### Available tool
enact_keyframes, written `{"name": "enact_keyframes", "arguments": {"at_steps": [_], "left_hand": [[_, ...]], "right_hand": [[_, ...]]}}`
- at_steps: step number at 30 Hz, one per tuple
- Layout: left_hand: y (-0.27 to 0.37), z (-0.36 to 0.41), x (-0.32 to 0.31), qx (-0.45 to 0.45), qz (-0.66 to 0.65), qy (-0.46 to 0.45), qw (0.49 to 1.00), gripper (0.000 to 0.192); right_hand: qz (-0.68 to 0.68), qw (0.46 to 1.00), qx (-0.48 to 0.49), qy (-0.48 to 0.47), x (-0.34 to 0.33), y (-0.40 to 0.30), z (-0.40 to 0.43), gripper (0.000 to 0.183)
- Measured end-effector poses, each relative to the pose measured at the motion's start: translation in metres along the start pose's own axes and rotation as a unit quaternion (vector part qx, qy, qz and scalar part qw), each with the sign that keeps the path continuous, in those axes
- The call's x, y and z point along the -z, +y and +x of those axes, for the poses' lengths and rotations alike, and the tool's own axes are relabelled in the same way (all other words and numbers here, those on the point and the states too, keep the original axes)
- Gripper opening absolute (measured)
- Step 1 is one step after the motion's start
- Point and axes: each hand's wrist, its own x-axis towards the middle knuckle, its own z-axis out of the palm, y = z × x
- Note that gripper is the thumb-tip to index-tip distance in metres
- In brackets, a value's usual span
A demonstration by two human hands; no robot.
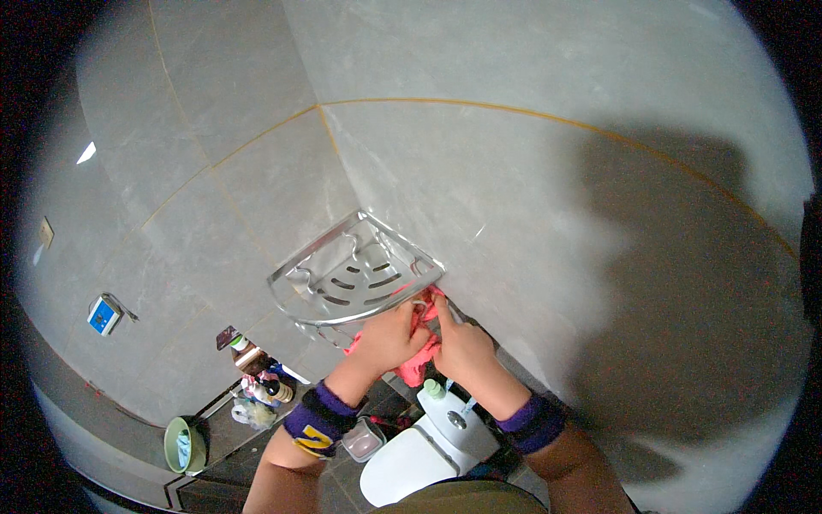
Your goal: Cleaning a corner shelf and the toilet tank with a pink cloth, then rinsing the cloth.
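A shiny metal corner shelf (359, 273) with slots in its base is fixed where two grey tiled walls meet. Bunched pink cloth (416, 367) hangs at the shelf's front right end, just under the rim. My left hand (390, 335) grips the cloth from the left side, close to the curved front rim. On the other side my right hand (467, 350) holds the cloth too, its index finger stretched up towards the shelf's right end. The fingers hide part of the cloth and the lower rim. A purple and black band circles each wrist.
Below stands a white toilet (411, 466), with a light green container (434, 388) on its cistern. Bottles (276, 389) and bags crowd a ledge at lower left. Nearby are a green basin (172, 444) and a clear lidded bin (363, 441). A blue-and-white device (104, 315) hangs on the left wall.
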Motion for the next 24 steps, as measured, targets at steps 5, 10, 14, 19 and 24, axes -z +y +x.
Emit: {"name": "enact_keyframes", "arguments": {"at_steps": [5, 10, 14, 19, 24], "left_hand": [[-0.012, -0.007, 0.002, -0.109, -0.011, 0.075, 0.991, 0.052], [0.009, 0.004, 0.01, -0.038, 0.032, 0.101, 0.994, 0.06], [-0.005, -0.006, 0.004, -0.058, -0.012, 0.069, 0.996, 0.057], [0.002, 0.003, -0.002, -0.064, 0.06, 0.092, 0.992, 0.066], [-0.009, -0.001, -0.008, -0.017, 0.012, 0.065, 0.998, 0.066]], "right_hand": [[-0.006, 0.996, -0.033, -0.08, 0.019, -0.004, -0.01, 0.089], [0.006, 0.999, 0.003, -0.041, 0.006, -0.004, 0.014, 0.082], [0.001, 0.998, -0.011, -0.07, 0.021, -0.011, -0.003, 0.084], [0.018, 0.999, -0.016, -0.022, 0.005, -0.007, 0.008, 0.085], [0.005, 1.0, 0.004, -0.013, -0.001, -0.003, 0.004, 0.089]]}}
